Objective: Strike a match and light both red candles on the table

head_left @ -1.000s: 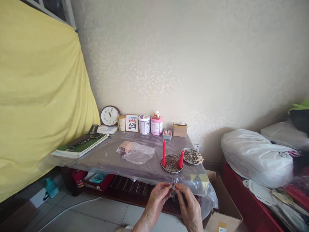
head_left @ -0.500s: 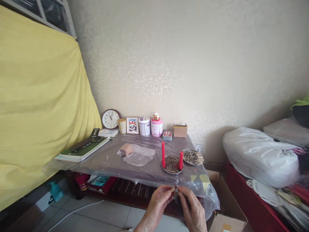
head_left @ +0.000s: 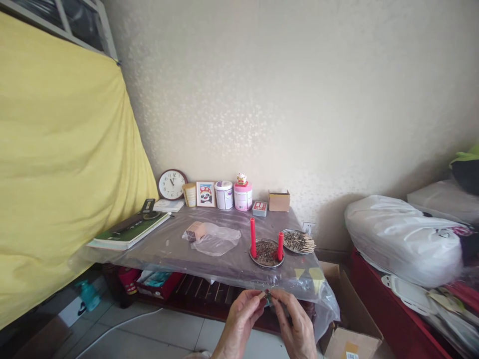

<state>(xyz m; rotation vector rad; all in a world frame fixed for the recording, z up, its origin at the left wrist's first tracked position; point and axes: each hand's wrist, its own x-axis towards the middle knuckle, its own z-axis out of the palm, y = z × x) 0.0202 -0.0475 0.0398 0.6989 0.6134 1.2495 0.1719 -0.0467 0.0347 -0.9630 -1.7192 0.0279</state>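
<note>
- Left hand, nearly closed, pinched small tan piece, nearer than candle plate.
- Right hand half-curled at piece's end; hold unclear.
- Hands barely shifted: handling continued.

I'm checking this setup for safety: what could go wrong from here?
The small item at the fingertips of the left hand and right hand might slip and fall. The upright red candles show no flame, but if lit, one could tip onto the plastic table cover.
</note>
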